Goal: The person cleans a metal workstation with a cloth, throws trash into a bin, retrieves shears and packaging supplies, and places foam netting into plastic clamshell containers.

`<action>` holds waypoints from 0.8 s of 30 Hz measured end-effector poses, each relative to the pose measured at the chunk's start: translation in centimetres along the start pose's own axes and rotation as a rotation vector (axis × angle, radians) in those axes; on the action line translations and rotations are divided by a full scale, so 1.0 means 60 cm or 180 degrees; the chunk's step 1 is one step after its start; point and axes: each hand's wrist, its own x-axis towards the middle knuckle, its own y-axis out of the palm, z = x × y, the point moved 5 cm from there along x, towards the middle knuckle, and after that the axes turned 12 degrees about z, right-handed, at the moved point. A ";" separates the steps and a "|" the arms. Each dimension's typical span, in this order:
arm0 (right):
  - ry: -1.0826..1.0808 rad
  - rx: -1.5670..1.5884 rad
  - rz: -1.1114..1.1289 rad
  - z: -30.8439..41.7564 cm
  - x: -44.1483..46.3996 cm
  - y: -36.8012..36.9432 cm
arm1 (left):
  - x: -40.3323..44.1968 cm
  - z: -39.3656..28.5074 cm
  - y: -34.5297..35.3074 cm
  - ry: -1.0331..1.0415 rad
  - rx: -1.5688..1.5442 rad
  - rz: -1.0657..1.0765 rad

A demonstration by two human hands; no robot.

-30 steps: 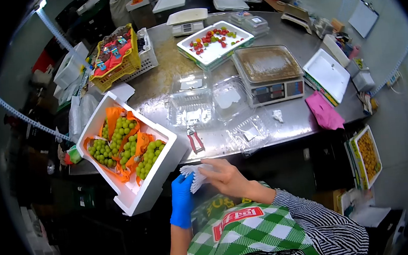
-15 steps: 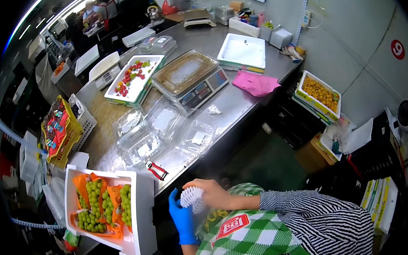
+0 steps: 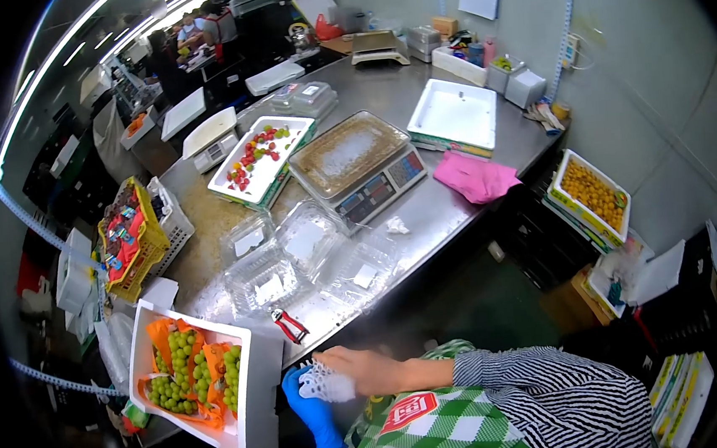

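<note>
My left hand (image 3: pixel 312 406), in a blue glove, is closed around the lower left side of a white foam net (image 3: pixel 327 384). My bare right hand (image 3: pixel 362 370) pinches the same net from the upper right. Both hands are close together in front of the green checked apron. Just beyond them, red-handled pruning shears (image 3: pixel 289 325) lie at the table's front edge. To the left stands a white foam box (image 3: pixel 261 383) holding green grapes (image 3: pixel 183 364) and orange wrapping. Clear plastic containers (image 3: pixel 267 283) lie open beyond the shears.
On the steel table (image 3: pixel 206 211) are a scale (image 3: pixel 352 164), a tray of small tomatoes (image 3: pixel 256 158), a white tray (image 3: pixel 453 114) and a pink cloth (image 3: pixel 474 177). A yellow crate (image 3: pixel 134 242) stands left, yellow fruit (image 3: pixel 592 195) right. People (image 3: pixel 217 29) are far back.
The view has swung toward the right. My hands still hold the foam net together, and the net's shape has changed between them, from flat and loose to bunched.
</note>
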 end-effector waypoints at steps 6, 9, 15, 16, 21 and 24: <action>0.0110 0.0374 -0.0050 -0.087 0.006 -0.069 | -0.021 -0.060 0.072 -0.0210 0.0084 0.0509; -0.0082 0.0575 -0.0341 -0.057 0.014 -0.114 | -0.032 -0.076 0.116 -0.0753 -0.0156 0.0752; -0.0592 -0.0490 -0.0689 -0.049 0.014 -0.143 | -0.038 -0.091 0.104 -0.1341 -0.1640 0.0865; -0.0619 -0.0612 -0.0593 -0.063 0.011 -0.135 | -0.030 -0.135 0.111 -0.1131 -0.2152 0.0958; -0.0816 -0.0225 -0.0080 -0.076 0.010 -0.086 | -0.016 -0.137 0.108 -0.0701 -0.2581 0.0959; -0.0020 0.0257 0.0593 -0.067 0.014 -0.091 | -0.010 -0.097 0.089 -0.0872 -0.1668 0.1057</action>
